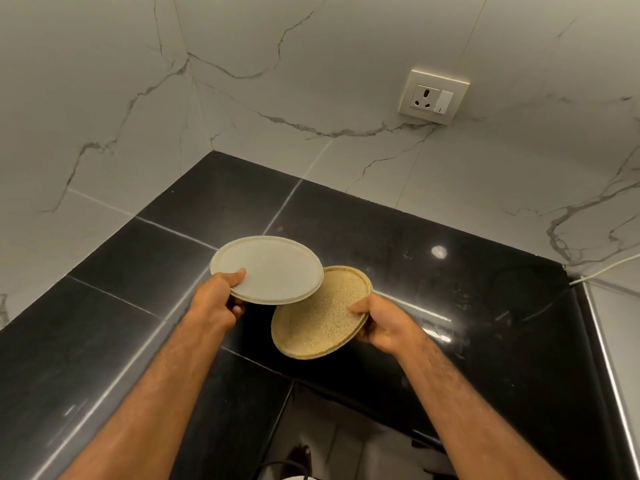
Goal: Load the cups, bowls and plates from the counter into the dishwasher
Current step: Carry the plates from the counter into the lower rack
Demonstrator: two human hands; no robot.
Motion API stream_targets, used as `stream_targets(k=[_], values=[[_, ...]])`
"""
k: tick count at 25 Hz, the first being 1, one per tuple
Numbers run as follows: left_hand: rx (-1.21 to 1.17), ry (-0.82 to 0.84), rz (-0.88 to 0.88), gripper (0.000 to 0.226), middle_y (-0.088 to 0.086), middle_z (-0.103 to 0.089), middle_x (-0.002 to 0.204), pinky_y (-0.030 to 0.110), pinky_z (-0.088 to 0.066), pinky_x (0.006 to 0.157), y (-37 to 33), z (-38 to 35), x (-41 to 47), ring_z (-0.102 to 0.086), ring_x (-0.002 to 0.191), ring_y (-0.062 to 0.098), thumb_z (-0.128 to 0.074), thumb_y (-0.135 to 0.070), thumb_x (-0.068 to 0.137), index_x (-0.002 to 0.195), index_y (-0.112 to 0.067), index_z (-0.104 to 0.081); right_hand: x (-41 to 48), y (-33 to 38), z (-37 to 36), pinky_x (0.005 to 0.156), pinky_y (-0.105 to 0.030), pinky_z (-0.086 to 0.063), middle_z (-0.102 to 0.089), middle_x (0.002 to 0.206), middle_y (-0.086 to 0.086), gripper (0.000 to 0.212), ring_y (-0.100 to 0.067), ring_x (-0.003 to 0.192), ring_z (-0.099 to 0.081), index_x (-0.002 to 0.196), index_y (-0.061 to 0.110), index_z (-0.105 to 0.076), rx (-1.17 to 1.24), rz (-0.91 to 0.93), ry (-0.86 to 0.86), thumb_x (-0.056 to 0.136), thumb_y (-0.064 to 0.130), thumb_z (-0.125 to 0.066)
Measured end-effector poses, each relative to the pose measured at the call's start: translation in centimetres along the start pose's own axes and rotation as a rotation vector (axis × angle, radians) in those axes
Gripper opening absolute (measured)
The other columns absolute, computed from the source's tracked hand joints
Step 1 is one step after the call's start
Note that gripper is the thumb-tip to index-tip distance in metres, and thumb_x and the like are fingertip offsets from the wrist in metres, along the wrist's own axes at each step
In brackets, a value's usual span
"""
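I have my left hand pinching the near rim of the round pale-grey plate and my right hand pinching the speckled tan round plate above the black stone counter; both look stiff, light, smooth, so rim grips suit

Marbled wall tiles, black counter

Glossy black stone counter — matt plates
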State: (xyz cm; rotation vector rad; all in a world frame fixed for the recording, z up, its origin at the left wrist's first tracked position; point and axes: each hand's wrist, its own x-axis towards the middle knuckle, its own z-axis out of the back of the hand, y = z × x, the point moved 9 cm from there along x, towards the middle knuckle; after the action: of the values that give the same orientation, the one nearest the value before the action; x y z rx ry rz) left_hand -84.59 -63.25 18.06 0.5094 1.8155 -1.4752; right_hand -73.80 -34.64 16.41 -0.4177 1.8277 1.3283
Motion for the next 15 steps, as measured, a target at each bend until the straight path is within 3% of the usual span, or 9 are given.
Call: stream_targets(k=[2, 5, 8, 11, 15], values=[[0.016, 0.014, -0.129, 0.026, 0.006, -0.065, 0.084, 0.026, -0.033, 0.048, -0.9, -0.1, -2.8, -0.048, 0.058, 0.012, -0.072, -0.011, 0.09, 0.114, -0.01, -0.062, -2.0, 0.6, 1.2, 0.053, -0.025, -0.045, -0.06, 0.081, -0.003, 0.02, -0.014, 0.071, -0.056, 0.115, 0.007, -0.061, -0.101, 0.078, -0.052, 0.097, 0.013, -0.059], [0.153, 0.017, -0.443, 0.037, 0.008, -0.067, 0.106, 0.029, -0.046, 0.05, -2.1, -0.1, -7.8, -0.057, 0.067, 0.018, -0.064, -0.016, 0.097, 0.133, -0.013, -0.055, -5.7, 1.8, 3.6, 0.05, -0.024, -0.045, -0.063, 0.083, -0.002, 0.026, -0.014, 0.072, -0.057, 0.114, 0.01, -0.064, -0.263, 0.266, -0.152, 0.1, 0.031, -0.059], [0.416, -0.093, -0.739, 0.044, 0.003, -0.061, 0.122, 0.03, -0.058, 0.061, -1.3, 0.2, -14.3, -0.065, 0.091, 0.022, -0.061, -0.024, 0.1, 0.141, -0.018, -0.047, -11.6, 2.1, 6.6, 0.048, -0.025, -0.049, -0.067, 0.085, -0.002, 0.029, -0.017, 0.069, -0.063, 0.109, 0.011, -0.067, -0.469, 0.519, -0.318, 0.101, 0.037, -0.056], [0.526, -0.138, -0.865, 0.047, 0.005, -0.057, 0.13, 0.026, -0.052, 0.071, 2.3, 0.7, -20.3, -0.057, 0.112, 0.023, -0.061, -0.024, 0.099, 0.142, -0.016, -0.045, -18.1, 0.4, 8.9, 0.053, -0.033, -0.06, -0.07, 0.088, -0.004, 0.033, -0.02, 0.074, -0.069, 0.108, 0.009, -0.066, -0.628, 0.714, -0.454, 0.102, 0.039, -0.053], [0.67, -0.175, -0.93, 0.046, 0.012, -0.059, 0.13, 0.039, -0.053, 0.081, 8.1, 2.2, -27.3, -0.058, 0.117, 0.033, -0.06, -0.021, 0.099, 0.141, -0.011, -0.046, -25.1, -3.8, 11.3, 0.058, -0.029, -0.056, -0.07, 0.089, -0.005, 0.035, -0.018, 0.075, -0.065, 0.106, 0.005, -0.067, -0.755, 0.839, -0.577, 0.101, 0.037, -0.054]])
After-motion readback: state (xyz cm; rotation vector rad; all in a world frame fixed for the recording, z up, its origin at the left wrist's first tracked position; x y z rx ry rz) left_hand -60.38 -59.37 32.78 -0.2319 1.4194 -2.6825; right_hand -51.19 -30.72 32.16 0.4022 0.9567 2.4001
